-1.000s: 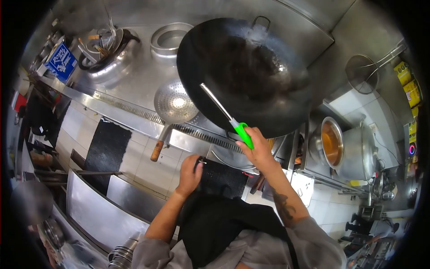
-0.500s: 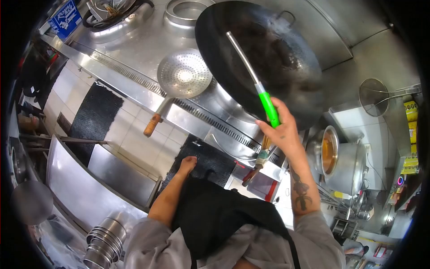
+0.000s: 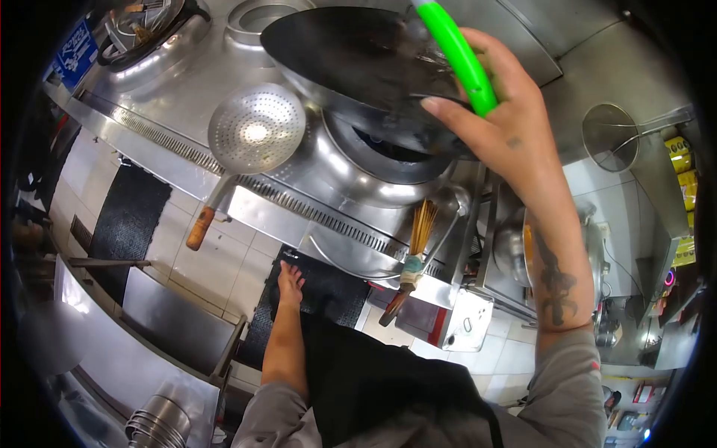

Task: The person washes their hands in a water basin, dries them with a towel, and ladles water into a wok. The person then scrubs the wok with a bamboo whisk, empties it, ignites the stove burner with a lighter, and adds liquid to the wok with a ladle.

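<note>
My right hand (image 3: 508,112) is wrapped round the green handle of a long-necked lighter (image 3: 455,52); the lighter's tip lies beyond the top edge of view. Just under the thumb is the near side of a large black wok (image 3: 351,52). It is tilted up above a round burner (image 3: 388,153), whose opening shows beneath. Whether my fingers also hold the wok's edge I cannot tell. Low over the floor, my left hand (image 3: 290,282) hangs with spread fingers, holding nothing.
A perforated skimmer (image 3: 256,128) with a wooden handle lies across the stove's front edge (image 3: 291,187). A bamboo brush (image 3: 420,239) hangs by the front rail. At right are a wire strainer (image 3: 610,138) and a metal pot (image 3: 511,243). Steel bowls (image 3: 160,422) are stacked lower left.
My right hand has moved up and right with the lighter. The wok's tilt has changed, showing the burner below. My left hand's fingers have spread.
</note>
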The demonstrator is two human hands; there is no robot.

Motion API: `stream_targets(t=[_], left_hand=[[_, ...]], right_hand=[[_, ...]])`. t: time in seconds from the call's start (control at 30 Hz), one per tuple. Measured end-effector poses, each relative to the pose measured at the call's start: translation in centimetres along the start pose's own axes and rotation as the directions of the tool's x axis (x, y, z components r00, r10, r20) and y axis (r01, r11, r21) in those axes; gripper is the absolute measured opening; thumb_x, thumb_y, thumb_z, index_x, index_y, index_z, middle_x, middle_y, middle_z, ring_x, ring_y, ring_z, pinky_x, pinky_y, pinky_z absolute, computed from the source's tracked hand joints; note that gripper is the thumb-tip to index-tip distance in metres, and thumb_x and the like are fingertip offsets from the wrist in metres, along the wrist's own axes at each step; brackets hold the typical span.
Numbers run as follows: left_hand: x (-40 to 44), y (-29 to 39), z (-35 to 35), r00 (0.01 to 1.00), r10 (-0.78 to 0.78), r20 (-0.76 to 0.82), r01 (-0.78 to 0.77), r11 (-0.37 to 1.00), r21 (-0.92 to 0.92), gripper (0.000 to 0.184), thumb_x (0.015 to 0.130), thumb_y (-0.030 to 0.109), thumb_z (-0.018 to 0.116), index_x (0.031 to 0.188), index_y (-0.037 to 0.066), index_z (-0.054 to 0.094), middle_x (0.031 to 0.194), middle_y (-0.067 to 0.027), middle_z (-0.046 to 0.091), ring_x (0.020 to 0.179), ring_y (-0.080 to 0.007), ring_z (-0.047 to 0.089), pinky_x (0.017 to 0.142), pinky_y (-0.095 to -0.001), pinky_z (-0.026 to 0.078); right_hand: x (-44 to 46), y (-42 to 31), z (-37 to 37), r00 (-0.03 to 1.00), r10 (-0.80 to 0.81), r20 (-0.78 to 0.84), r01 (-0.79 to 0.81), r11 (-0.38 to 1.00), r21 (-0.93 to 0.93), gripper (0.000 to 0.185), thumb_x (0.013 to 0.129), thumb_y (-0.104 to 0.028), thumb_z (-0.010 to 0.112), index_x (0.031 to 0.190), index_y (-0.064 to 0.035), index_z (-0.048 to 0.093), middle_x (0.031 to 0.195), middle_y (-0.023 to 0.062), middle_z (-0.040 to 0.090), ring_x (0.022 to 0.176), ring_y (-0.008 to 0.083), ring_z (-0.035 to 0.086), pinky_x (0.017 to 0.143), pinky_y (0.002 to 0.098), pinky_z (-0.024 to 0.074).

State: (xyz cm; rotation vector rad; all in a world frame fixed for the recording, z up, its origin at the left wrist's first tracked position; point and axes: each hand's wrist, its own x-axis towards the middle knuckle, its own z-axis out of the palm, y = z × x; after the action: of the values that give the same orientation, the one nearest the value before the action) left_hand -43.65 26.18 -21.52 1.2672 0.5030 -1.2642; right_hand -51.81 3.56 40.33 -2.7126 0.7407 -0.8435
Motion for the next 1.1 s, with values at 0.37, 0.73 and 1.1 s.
stream_targets(t=[0.37, 0.73, 1.1], left_hand=[[2.2, -0.6, 0.9, 0.994, 0.104, -0.023, -0.105, 0.993, -0.052, 0.057, 0.100, 0.056, 0.046, 0.137, 0.013, 0.052, 0.124, -0.0043, 0.061, 0.113, -0.0229, 0.054, 0.091, -0.0408, 0.039], [3.2, 0.3, 1.5, 0.998, 0.012, -0.060, -0.017, 0.996, -0.092, 0.047, 0.100, 0.057, 0.046, 0.116, 0.015, 0.057, 0.106, -0.0014, 0.062, 0.099, -0.0203, 0.057, 0.089, -0.0459, 0.043], [4.1, 1.4, 1.9, 0.998, -0.051, -0.043, 0.044, 0.988, -0.151, 0.044, 0.099, 0.056, 0.047, 0.104, 0.014, 0.055, 0.089, -0.0027, 0.061, 0.080, -0.0198, 0.060, 0.076, -0.0425, 0.050]], right_hand=[[0.1, -1.6, -1.1, 0.983, -0.164, 0.078, 0.151, 0.977, 0.150, 0.052, 0.085, -0.007, 0.073, 0.130, 0.0000, 0.048, 0.112, 0.0198, 0.064, 0.103, 0.0317, 0.065, 0.089, 0.0371, 0.0495], [-0.1, -1.6, -1.5, 0.986, -0.092, 0.140, 0.068, 0.984, 0.167, 0.051, 0.086, -0.008, 0.072, 0.130, -0.0002, 0.046, 0.108, 0.0229, 0.064, 0.097, 0.0353, 0.066, 0.085, 0.0396, 0.0505], [-0.4, -2.0, -1.3, 0.979, -0.190, 0.077, 0.179, 0.975, 0.136, 0.051, 0.085, -0.007, 0.073, 0.130, -0.0013, 0.049, 0.107, 0.0205, 0.065, 0.099, 0.0320, 0.066, 0.087, 0.0374, 0.0505]])
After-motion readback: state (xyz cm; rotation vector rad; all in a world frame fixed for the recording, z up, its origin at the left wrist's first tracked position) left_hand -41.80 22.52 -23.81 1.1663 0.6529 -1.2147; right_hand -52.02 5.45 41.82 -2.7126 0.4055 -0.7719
